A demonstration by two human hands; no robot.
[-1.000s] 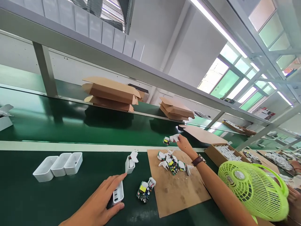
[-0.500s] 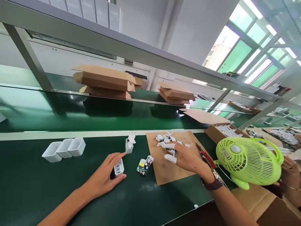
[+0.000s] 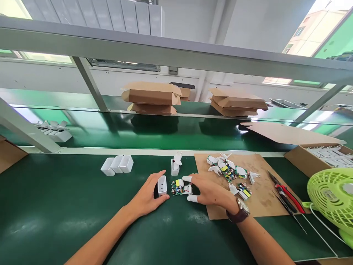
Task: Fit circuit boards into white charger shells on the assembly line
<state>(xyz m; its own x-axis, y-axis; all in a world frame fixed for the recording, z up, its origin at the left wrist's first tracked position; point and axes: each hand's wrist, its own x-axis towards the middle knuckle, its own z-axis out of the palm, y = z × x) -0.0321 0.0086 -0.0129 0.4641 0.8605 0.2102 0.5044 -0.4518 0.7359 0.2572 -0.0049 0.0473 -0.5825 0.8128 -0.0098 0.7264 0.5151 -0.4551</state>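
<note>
My left hand has its thumb and fingers around a white rectangular housing with slots inside, standing on the green table. Just right of it lies a circuit board with a yellow part, joined to a white plug piece. My right hand, with white covers on two fingertips, is spread at that plug piece; whether it touches it I cannot tell. Behind them stands another white housing with a white plug part on top. Several boards with white parts lie on brown cardboard.
Three white housings stand at the left. Pliers and tweezers lie at the right, near a green fan and an open box of white parts. A shelf edge crosses above.
The view has turned to the right-hand side's opposite, leftward. My right hand has moved from the pile on the cardboard to the single board's plug piece. My left hand stays at the housing.
</note>
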